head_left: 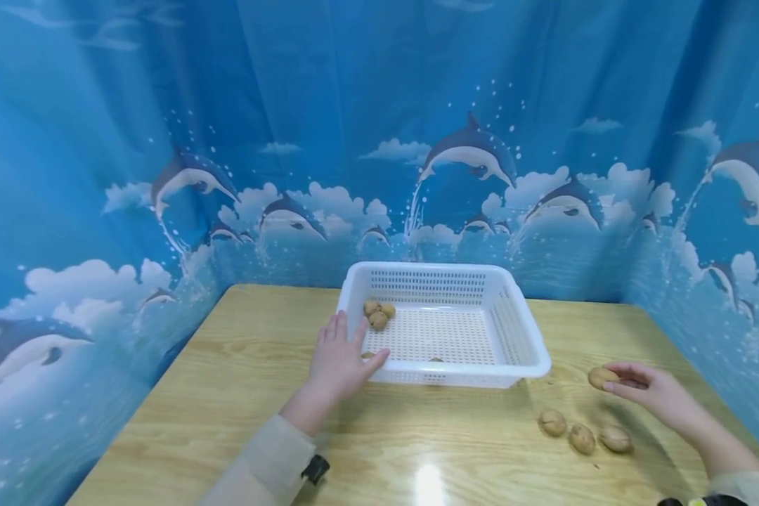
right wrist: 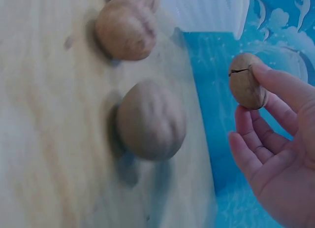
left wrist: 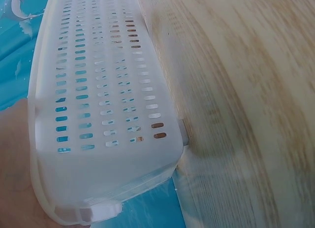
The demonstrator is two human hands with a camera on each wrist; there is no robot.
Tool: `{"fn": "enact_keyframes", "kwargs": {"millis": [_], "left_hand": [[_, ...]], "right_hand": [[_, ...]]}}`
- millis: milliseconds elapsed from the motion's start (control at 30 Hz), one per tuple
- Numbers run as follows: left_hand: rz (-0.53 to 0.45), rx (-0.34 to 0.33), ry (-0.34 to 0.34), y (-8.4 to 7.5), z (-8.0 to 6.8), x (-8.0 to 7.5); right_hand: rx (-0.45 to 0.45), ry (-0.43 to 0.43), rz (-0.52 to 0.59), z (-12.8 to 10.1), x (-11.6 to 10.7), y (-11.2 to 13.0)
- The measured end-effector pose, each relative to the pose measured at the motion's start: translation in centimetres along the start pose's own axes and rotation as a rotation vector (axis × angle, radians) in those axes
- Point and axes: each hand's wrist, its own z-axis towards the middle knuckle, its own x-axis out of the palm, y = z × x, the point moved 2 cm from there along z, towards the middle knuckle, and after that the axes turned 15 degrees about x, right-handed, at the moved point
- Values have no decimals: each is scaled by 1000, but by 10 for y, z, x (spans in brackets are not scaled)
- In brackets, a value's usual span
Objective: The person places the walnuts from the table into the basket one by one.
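Observation:
A white perforated plastic basket [head_left: 468,370] stands on the wooden table. My left hand [head_left: 338,360] rests on its front left corner, fingers spread and thumb along the front rim; the left wrist view shows only part of this hand [left wrist: 15,174] at the rim. Right of the basket, my right hand [head_left: 664,397] pinches a walnut [head_left: 601,378] above the table. A dark crack runs across this walnut [right wrist: 244,85] in the right wrist view. Below it lie three walnuts [head_left: 582,438] in a loose row. Several walnuts [head_left: 378,320] sit in the basket's left part, some partly hidden by the front wall.
The light wooden table [head_left: 228,393] ends at a blue dolphin-print curtain [head_left: 354,140] behind and at both sides. The basket stands near the table's back edge.

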Motion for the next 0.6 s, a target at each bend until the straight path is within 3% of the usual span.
{"fn": "enact_keyframes", "kwargs": {"millis": [267, 600], "left_hand": [[15, 5, 4, -1, 1, -2], [32, 6, 11, -1, 0, -3]], "right_hand": [[14, 13, 4, 4, -8, 32], [-66, 27, 28, 11, 0, 80]]}}
